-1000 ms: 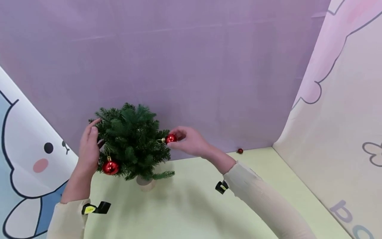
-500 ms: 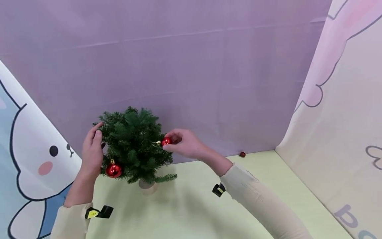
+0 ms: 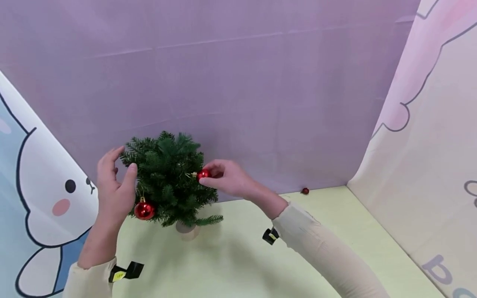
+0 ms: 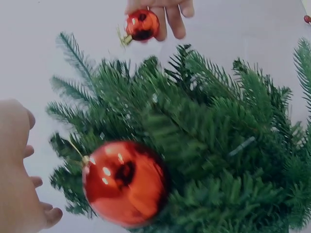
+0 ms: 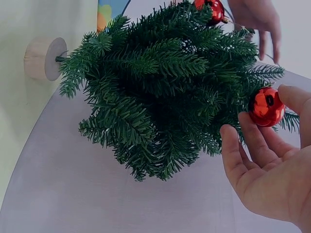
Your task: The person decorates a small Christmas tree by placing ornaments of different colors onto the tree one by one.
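A small artificial Christmas tree [image 3: 167, 178] stands on a round wooden base [image 3: 187, 231]. My right hand [image 3: 232, 179] pinches a shiny red bauble [image 3: 203, 175] between thumb and fingers at the tree's right side. In the right wrist view this bauble [image 5: 267, 107] overlaps the branch tips. My left hand [image 3: 116, 186] is at the tree's left side, its fingers spread and holding nothing. Another red bauble [image 3: 144, 210] hangs by a gold loop at the lower left of the tree. It looms large in the left wrist view, where that bauble [image 4: 125, 183] lies against the needles.
A small dark red ball [image 3: 305, 191] lies on the pale yellow-green table [image 3: 238, 248] by the back edge. A purple backdrop [image 3: 242, 82] rises behind the tree. Printed panels stand at the left [image 3: 56, 198] and right [image 3: 428, 165].
My left hand has drawn back from the branches, thumb and fingers spreading apart. My right hand has brought its bauble slightly left, closer in to the tree. The head view has shifted a little.
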The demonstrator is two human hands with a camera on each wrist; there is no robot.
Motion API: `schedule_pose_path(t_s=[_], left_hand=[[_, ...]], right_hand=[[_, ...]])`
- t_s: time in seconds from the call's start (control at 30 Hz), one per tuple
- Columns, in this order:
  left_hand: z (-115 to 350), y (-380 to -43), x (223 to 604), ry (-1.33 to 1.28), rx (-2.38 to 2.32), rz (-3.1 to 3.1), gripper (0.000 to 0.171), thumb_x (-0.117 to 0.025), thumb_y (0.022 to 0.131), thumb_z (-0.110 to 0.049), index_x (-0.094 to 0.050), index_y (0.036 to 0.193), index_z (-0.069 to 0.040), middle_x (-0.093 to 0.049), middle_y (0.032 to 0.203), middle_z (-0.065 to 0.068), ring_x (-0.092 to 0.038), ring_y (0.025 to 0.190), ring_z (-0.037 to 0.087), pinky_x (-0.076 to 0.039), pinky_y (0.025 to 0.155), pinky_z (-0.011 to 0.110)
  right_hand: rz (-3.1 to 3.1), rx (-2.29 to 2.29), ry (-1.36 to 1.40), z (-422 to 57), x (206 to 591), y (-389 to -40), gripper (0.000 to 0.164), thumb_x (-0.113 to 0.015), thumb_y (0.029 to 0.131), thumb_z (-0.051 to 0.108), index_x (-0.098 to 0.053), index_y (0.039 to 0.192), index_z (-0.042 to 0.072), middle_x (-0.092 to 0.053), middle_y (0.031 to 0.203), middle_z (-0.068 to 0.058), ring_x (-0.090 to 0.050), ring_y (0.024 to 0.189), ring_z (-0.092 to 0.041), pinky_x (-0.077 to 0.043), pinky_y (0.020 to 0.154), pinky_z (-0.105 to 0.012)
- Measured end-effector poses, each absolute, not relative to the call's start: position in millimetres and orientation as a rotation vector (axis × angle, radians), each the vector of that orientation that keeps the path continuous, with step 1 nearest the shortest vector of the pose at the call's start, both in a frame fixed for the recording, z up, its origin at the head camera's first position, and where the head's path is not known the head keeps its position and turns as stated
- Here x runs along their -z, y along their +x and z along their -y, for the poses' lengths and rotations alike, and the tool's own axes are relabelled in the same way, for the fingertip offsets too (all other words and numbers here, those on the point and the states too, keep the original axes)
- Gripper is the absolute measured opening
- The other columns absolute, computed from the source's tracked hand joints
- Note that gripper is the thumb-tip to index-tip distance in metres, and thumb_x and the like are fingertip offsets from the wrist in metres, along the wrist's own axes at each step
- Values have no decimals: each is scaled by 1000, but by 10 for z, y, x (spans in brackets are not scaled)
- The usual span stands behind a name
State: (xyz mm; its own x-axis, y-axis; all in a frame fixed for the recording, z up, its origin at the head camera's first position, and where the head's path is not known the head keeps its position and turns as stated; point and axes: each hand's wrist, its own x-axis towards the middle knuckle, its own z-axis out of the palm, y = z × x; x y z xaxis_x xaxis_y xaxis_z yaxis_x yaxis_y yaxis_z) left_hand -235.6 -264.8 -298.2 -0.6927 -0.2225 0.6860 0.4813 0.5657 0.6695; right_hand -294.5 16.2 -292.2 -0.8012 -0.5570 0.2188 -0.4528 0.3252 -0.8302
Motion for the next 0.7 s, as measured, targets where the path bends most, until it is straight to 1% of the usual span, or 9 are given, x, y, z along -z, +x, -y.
schedule_pose_path(t_s=[0.07,0.13,0.2,0.27,0.3,0.37,0.5,0.6,0.7], left_hand=[[2603,-2328,2966,-274,1080,2011,46,-55,98,-13,-48,144,-14,-34,150,5,-27,139,18,-22,112,39],[2553,-2312,2967,-359,967,1976,43,-59,95,-14,-54,138,-9,-38,147,11,-26,140,25,-20,113,45],[2485,-2313,2959,-430,806,1934,40,-61,94,-20,-60,130,-4,-42,142,18,-28,139,32,-18,113,51],[2405,-2329,2950,-492,656,1890,42,-60,94,-28,-62,123,1,-45,138,25,-30,138,39,-18,113,55],[2362,-2338,2947,-516,602,1876,44,-58,94,-33,-64,121,1,-47,136,26,-31,137,41,-18,112,56],[2278,-2355,2945,-553,520,1864,46,-55,95,-38,-66,117,2,-49,133,27,-35,134,43,-21,111,58],[2149,-2363,2987,-614,453,1899,38,-58,92,-31,-69,112,-1,-54,130,25,-37,133,43,-26,106,63],[2094,-2361,3028,-620,377,1934,32,-62,87,-24,-71,111,-4,-54,130,23,-32,136,44,-24,103,67],[2062,-2354,3054,-609,303,1951,30,-66,85,-23,-73,109,-7,-54,132,21,-25,139,45,-20,103,69]], right_hand=[[-2471,1487,-947,-146,2928,-2945,32,-71,90,30,-65,117,13,-66,96,4,-61,90,-13,-52,76,-29],[-2465,1489,-950,-128,2936,-2942,33,-71,91,30,-65,117,12,-66,95,4,-61,90,-12,-52,76,-29],[-2454,1499,-952,-112,2941,-2938,33,-71,90,30,-65,117,12,-66,95,4,-61,89,-12,-51,75,-29],[-2443,1514,-955,-96,2944,-2934,32,-71,91,30,-65,117,12,-66,94,4,-61,88,-12,-52,75,-29],[-2439,1521,-958,-90,2944,-2932,32,-71,91,29,-65,117,13,-66,94,4,-61,88,-12,-52,74,-29],[-2432,1537,-966,-79,2945,-2931,31,-71,91,29,-64,117,13,-66,94,3,-61,87,-13,-52,74,-29],[-2436,1535,-976,-64,2951,-2934,31,-70,92,29,-64,118,12,-66,95,3,-61,87,-13,-52,74,-28],[-2440,1532,-974,-60,2963,-2938,31,-69,92,29,-64,118,13,-65,94,3,-61,87,-13,-52,74,-28],[-2432,1541,-975,-64,2975,-2938,30,-70,92,28,-64,117,13,-66,94,3,-62,86,-13,-52,73,-28]])
